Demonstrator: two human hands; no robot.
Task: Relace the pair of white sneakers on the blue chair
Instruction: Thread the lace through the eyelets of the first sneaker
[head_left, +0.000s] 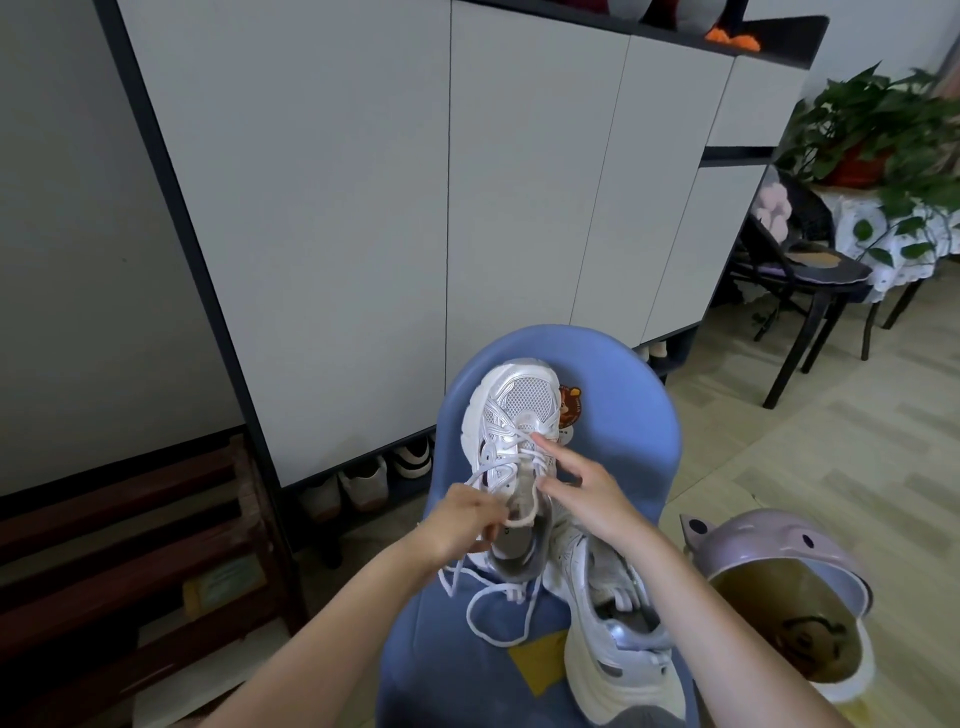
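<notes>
Blue chair (613, 415) serves as workbench, its back propping the upper sneaker (511, 431) toe-up so the eyelets face the person. Second sneaker (618, 639) lies on the seat nearer the right forearm, apparently waiting its turn. Left hand (467, 519) pinches a lace (488, 618) beside the collar, likely keeping it taut; loose ends trail onto the seat. Right hand (582, 493) spread, forefinger touching the lace crossings, holding nothing
</notes>
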